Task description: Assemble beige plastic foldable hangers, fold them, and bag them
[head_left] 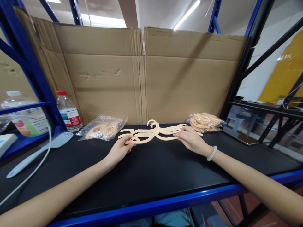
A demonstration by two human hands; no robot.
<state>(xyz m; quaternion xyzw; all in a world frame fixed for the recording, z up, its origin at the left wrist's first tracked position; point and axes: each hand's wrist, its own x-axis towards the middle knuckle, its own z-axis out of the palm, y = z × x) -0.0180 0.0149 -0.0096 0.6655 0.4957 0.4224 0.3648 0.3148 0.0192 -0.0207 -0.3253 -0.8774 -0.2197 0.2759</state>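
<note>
Several cream plastic clothes hangers (155, 134) lie together at the middle of the black tabletop, their hooks pointing toward the cardboard. My left hand (120, 147) pinches the left end of the nearest hanger between thumb and fingers. On the other side, my right hand (192, 140) has its fingers closed around the right arm of a hanger, and its fingertips are partly hidden. A clear bag of hangers (103, 128) rests beyond my left hand. Another bag of hangers (205, 122) lies just behind my right hand.
Cardboard panels (106, 72) stand along the back. At left are a red-capped bottle (68, 112), a pale hairbrush (56, 142), a white cable (48, 148) and a large jug (26, 116). A flat dark tablet-like object (240, 136) lies at right. The table has a blue front edge (151, 210).
</note>
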